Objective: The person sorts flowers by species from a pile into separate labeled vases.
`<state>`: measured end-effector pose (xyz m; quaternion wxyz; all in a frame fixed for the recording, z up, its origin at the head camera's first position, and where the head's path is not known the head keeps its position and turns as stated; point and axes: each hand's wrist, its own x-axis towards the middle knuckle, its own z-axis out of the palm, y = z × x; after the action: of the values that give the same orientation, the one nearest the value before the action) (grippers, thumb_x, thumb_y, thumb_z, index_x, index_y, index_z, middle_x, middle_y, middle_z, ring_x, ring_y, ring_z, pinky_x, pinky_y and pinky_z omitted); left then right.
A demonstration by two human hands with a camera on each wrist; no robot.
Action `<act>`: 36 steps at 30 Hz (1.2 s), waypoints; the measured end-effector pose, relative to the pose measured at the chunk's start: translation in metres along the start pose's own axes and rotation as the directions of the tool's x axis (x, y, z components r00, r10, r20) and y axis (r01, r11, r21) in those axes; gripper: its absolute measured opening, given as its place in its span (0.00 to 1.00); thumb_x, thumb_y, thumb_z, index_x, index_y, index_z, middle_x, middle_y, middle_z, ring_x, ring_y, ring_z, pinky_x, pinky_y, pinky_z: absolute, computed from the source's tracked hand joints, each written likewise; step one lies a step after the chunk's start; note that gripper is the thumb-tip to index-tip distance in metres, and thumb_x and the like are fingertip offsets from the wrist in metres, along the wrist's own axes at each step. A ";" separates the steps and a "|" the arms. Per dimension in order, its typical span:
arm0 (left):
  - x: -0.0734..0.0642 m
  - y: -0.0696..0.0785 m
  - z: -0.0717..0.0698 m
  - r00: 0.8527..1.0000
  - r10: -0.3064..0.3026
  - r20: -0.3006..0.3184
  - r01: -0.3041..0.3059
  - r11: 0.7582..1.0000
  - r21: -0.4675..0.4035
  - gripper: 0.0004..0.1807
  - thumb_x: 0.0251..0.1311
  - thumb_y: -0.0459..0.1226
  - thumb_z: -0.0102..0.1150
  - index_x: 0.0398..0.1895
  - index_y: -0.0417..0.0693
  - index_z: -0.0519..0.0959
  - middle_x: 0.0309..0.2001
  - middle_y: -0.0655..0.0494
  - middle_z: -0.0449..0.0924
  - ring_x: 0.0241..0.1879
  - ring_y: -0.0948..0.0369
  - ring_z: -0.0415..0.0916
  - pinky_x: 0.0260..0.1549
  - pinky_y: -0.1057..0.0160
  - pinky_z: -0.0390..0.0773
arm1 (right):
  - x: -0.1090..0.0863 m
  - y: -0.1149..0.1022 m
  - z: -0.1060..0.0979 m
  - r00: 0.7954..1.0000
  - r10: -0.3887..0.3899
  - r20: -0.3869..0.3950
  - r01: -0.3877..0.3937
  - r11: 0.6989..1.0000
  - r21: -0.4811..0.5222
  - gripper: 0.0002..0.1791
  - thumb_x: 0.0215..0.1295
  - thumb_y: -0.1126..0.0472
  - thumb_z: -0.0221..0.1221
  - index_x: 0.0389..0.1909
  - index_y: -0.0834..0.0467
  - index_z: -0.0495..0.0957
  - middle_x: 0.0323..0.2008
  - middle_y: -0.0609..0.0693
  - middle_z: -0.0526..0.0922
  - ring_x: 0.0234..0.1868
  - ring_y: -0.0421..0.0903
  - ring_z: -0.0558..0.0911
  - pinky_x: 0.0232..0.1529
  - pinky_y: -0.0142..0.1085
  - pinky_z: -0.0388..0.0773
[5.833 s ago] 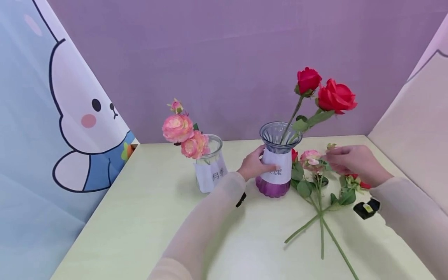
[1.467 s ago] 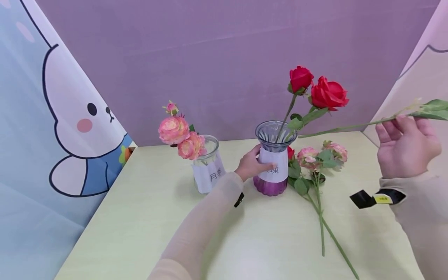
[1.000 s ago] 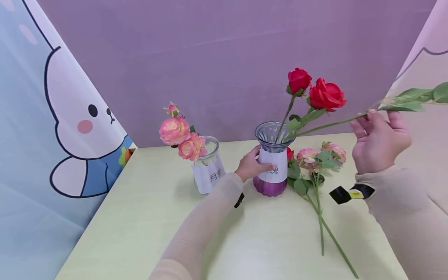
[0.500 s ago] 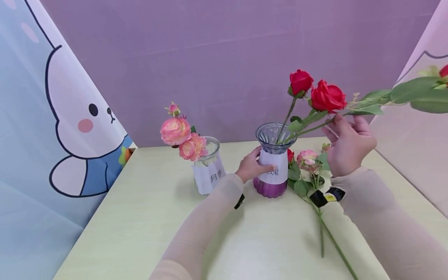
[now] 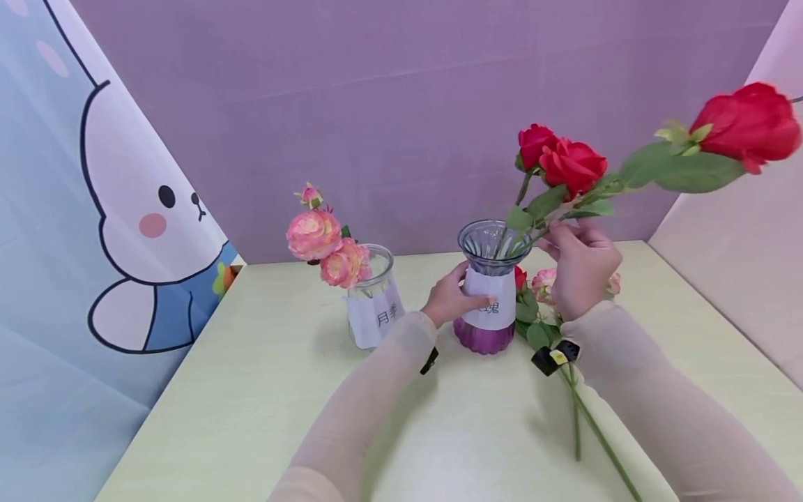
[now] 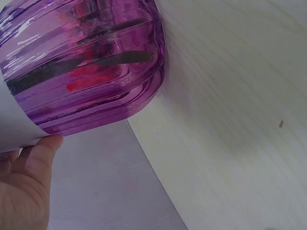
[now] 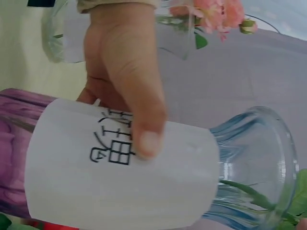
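At left stands a glass jar (image 5: 384, 272), its paper label (image 5: 370, 321) reading 月季, with pink flowers (image 5: 316, 234) leaning out. Next, the left hand (image 5: 453, 296) grips a purple-based vase (image 5: 484, 339), its thumb over part of the white label (image 5: 486, 318); I can read 瑰. Two red roses (image 5: 572, 167) stand in it. Just right of its mouth, the right hand (image 5: 583, 265) pinches the stem of a third rose (image 5: 743, 129), bloom slanting up rightward; I can't tell whether the tip is inside. Below, more flowers (image 5: 543, 281) lie on the table (image 5: 251, 390).

Bright, diffuse light in head view; soft shadows on pale wood-grained tabletop (image 5: 477, 418); glints on transparent ribbed purple-based vase (image 6: 57, 91); dimmer, hazier wrist views.
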<state>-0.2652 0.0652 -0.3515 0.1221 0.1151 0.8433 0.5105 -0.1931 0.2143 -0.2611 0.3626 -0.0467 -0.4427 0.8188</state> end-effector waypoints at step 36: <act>-0.001 0.001 0.000 1.000 0.004 -0.004 -0.004 1.000 0.028 0.48 0.50 0.45 0.72 0.74 0.62 0.56 0.66 0.53 0.68 0.64 0.50 0.67 0.57 0.49 0.71 | -0.002 0.015 -0.004 0.980 -0.040 0.195 0.150 0.793 -0.590 0.16 0.65 0.56 0.60 0.40 0.67 0.83 0.28 0.42 0.81 0.29 0.39 0.74 0.34 0.31 0.70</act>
<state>-0.2638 0.0655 -0.3501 0.1179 0.1173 0.8505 0.4989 -0.1986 0.2108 -0.2758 0.3302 -0.0660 -0.7111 0.6173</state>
